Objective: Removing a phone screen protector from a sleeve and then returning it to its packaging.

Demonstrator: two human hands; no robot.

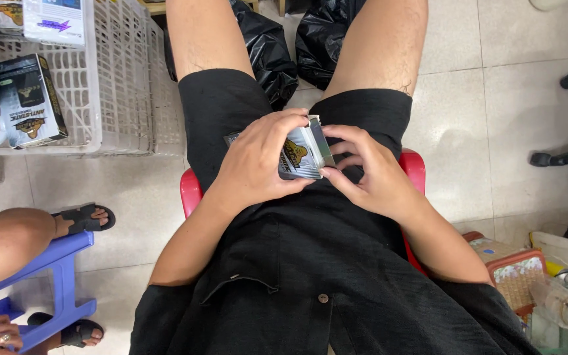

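Two bare hands meet over the lap of a person seated on a red plastic stool (190,190), dressed in black shorts and a black shirt; between them sits a small silver-grey carton (305,152) with a yellow and black emblem on its face, held just above the thighs. The left hand (258,161) wraps over the carton from the left, its fingers (290,119) curled across the top edge and the thumb tucked beneath, so they pinch the box; the right hand (369,172) presses against the carton's right side, its fingers (343,135) bent and close together, with the thumb tip at the lower right corner; whether a flap is open cannot be told. To the left stands a white slatted plastic crate (123,79) on the tiled floor (494,98), holding several similar cartons (29,98); black plastic bags (284,46) lie between the knees. At lower left, another person's knee and sandalled feet rest by a blue stool (60,276); a chequered basket (517,273) sits at lower right.
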